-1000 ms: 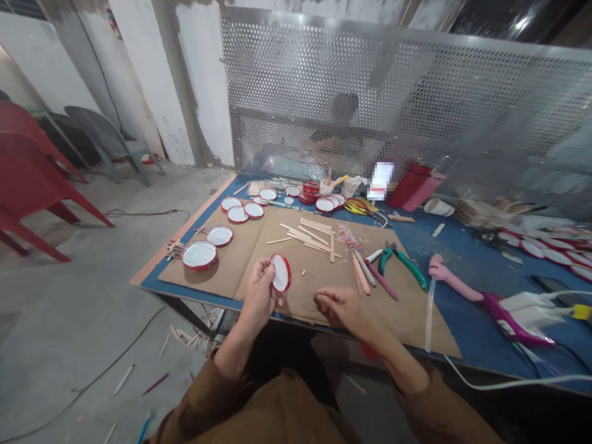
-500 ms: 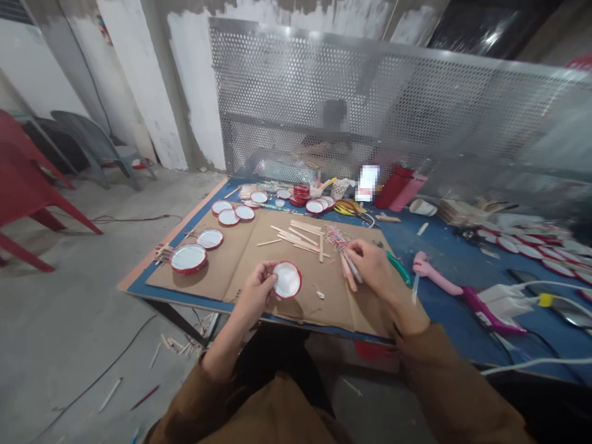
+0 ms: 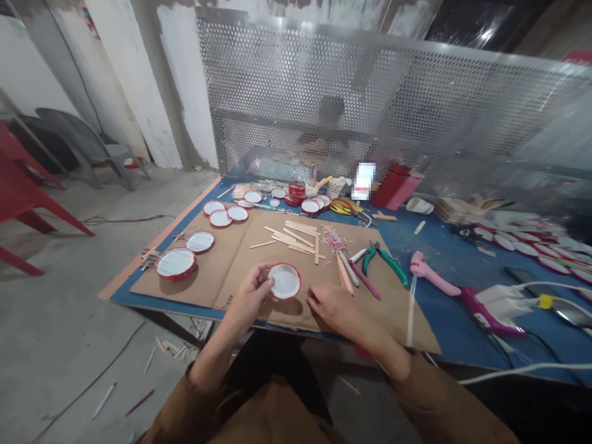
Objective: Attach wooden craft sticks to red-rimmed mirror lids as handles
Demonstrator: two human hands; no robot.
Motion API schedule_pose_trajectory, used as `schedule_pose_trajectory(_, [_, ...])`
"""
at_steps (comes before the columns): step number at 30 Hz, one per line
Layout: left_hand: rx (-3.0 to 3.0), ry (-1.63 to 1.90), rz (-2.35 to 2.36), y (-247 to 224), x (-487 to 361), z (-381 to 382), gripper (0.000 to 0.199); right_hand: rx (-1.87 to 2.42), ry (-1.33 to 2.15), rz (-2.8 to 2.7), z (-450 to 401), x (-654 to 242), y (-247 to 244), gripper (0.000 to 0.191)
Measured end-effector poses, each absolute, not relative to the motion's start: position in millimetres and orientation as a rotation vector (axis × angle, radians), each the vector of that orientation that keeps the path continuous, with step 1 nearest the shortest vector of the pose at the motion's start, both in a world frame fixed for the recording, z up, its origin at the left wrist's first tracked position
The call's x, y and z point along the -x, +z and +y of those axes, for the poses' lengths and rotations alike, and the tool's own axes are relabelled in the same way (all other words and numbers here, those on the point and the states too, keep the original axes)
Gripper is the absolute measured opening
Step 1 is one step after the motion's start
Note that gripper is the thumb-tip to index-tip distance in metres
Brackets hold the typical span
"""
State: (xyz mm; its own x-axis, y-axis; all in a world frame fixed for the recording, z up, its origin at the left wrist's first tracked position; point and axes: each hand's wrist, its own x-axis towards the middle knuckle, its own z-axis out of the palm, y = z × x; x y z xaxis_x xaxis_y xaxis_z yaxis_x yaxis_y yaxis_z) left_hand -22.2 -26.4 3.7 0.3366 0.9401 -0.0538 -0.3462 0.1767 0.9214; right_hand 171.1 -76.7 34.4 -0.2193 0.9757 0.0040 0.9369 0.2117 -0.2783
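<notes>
My left hand [image 3: 252, 288] grips the edge of a round white lid with a red rim [image 3: 283, 282], its white face tilted up above the cardboard sheet [image 3: 240, 246]. Just right of the lid, my right hand [image 3: 333, 308] is low over the cardboard with curled fingers; whatever they pinch, if anything, is hidden. Beyond that hand lie several crayon-like sticks [image 3: 365, 280], a heap of thin coloured strands [image 3: 335, 237] and green-handled cutting pliers [image 3: 391, 265]. Flat wooden sticks [image 3: 296, 237] are scattered behind the lid.
More red-rimmed lids stand at left [image 3: 221, 217] and far right [image 3: 552, 265]; a larger one [image 3: 176, 263] has sticks attached. A pink glue gun [image 3: 435, 277] and purple power strip [image 3: 490, 314] lie right. Behind are yellow-handled scissors [image 3: 342, 207], a phone [image 3: 364, 180] and a perforated metal panel [image 3: 277, 80].
My right hand has left the crayon-like sticks and come down and left, close to the lid. A small white piece that lay there no longer shows. My left hand still holds the lid.
</notes>
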Motion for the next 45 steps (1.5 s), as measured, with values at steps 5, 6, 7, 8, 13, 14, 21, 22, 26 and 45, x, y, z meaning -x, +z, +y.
schedule_pose_trajectory(5, [-1.189, 0.891, 0.855, 0.5, 15.1, -18.8, 0.029, 1.955, -0.031, -2.040, -43.9, -210.8, 51.2, 0.021])
schedule_pose_trajectory(6, [-1.248, 0.839, 0.884, 0.8, 13.1, -16.0, 0.025, 1.990, -0.080, -1.987, -33.9, -224.3, 58.2, 0.023])
schedule_pose_trajectory(7, [-1.302, 0.780, 0.913, 1.5, 11.2, -12.7, 0.021, 2.014, -0.111, -1.957, -24.8, -237.2, 64.9, 0.024])
schedule_pose_trajectory(8, [-1.340, 0.722, 0.939, 2.7, 9.6, -9.2, 0.018, 2.054, -0.130, -1.941, -17.3, -248.2, 71.0, 0.023])
schedule_pose_trajectory(13, [-1.221, 0.610, 0.953, 9.0, 8.0, 3.9, 0.015, 2.078, -0.194, -1.600, -16.9, -252.8, 79.5, 0.026])
schedule_pose_trajectory(14, [-1.193, 0.631, 0.935, 9.2, 8.9, 4.2, 0.017, 2.001, -0.096, -1.571, -23.3, -243.3, 75.7, 0.027])
schedule_pose_trajectory(21, [-1.178, 0.794, 0.981, 6.8, 9.9, -6.6, 0.016, 1.636, 0.317, -1.639, -67.0, -154.7, 26.0, 0.030])
schedule_pose_trajectory(22, [-1.176, 0.802, 0.997, 7.4, 9.4, -7.9, 0.015, 1.617, 0.235, -1.641, -69.9, -145.7, 20.7, 0.030])
schedule_pose_trajectory(26, [-1.245, 0.803, 1.036, 7.8, 9.2, -11.4, 0.013, 1.610, 0.019, -1.681, -74.0, -122.3, 8.3, 0.033])
schedule_pose_trajectory(45, [-1.535, 0.900, 0.954, -5.4, 16.8, -13.4, 0.009, 1.449, 0.867, -1.093, -54.5, -88.0, 19.3, 0.030])
